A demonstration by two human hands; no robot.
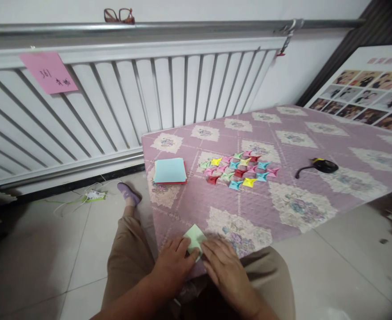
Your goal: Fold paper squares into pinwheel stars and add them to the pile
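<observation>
A small light green folded paper (194, 238) lies at the near edge of the purple patterned bed cover (282, 195). My left hand (173, 266) rests at its left side, fingertips pressing on the paper. My right hand (226, 266) lies flat beside it on the right, fingers stretched toward the paper's lower edge. Farther back sits a stack of square papers (170, 171), light blue on top with red beneath. To its right lies a cluster of several small folded paper shapes (239, 171) in pink, yellow, green, blue and red.
A black object with a strap (319, 166) lies at the right of the cover. A white radiator (116, 102) with a pink note (48, 72) stands behind; glasses (119, 16) rest on top. A photo board (369, 91) leans at right. Paper scraps (94, 195) lie on the tiled floor.
</observation>
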